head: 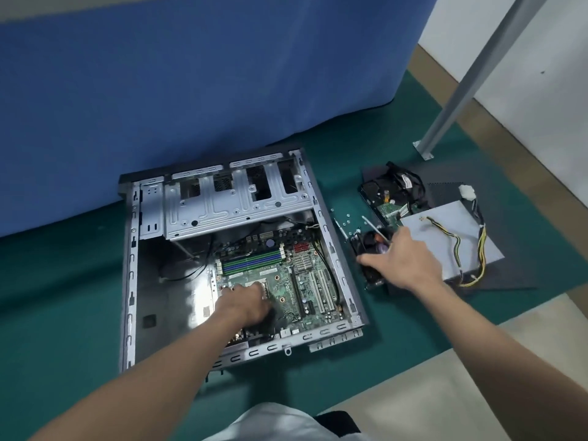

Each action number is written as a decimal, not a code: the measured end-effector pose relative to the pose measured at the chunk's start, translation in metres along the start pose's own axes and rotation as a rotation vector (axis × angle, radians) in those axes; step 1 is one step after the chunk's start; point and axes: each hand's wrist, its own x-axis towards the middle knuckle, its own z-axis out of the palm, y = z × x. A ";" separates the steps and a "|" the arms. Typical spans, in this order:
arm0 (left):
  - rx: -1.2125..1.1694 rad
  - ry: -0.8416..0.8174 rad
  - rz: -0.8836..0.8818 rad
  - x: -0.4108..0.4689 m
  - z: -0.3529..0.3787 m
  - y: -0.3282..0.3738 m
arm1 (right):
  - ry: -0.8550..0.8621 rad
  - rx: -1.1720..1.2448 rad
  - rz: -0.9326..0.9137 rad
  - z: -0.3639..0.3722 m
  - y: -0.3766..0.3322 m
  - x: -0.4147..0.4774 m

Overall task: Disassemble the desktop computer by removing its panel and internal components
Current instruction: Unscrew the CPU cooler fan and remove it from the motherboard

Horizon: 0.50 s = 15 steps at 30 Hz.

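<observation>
The open desktop case [337, 249] lies on its side on the green mat, its motherboard [286, 281] exposed. My left hand [245, 302] reaches inside and sits over the processor socket with its fingers bent down; what they touch is hidden. Right of the case, my right hand [404, 262] holds a screwdriver [377, 232] and rests over a black fan unit [370, 272] on the mat. The removed grey power supply [445, 237] with yellow and black cables lies just beyond that hand.
A hard drive [381, 192] and cables lie on the dark side panel [445, 186] at the right. Loose screws [346, 218] sit between case and fan. A drive cage [235, 198] fills the case's far end. A metal post [471, 81] stands behind; a blue cloth [191, 90] hangs along the back.
</observation>
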 end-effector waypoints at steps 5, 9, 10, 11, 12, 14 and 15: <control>0.038 0.005 0.011 0.004 -0.005 0.004 | 0.037 -0.091 0.125 0.028 0.021 0.003; 0.034 0.028 0.000 0.007 -0.007 0.002 | 0.048 -0.163 0.097 0.031 0.031 0.008; 0.036 0.031 -0.004 0.007 -0.008 0.002 | 0.050 -0.175 0.081 0.031 0.032 0.010; 0.038 0.031 -0.006 0.007 -0.009 0.002 | 0.048 -0.186 0.068 0.031 0.033 0.013; 0.036 0.031 -0.001 0.007 -0.009 0.001 | 0.041 -0.199 0.058 0.030 0.034 0.015; 0.034 0.032 0.022 0.008 -0.010 0.000 | 0.019 -0.225 0.046 0.028 0.036 0.021; 0.035 0.031 0.034 0.009 -0.010 0.000 | 0.013 -0.235 0.043 0.028 0.036 0.024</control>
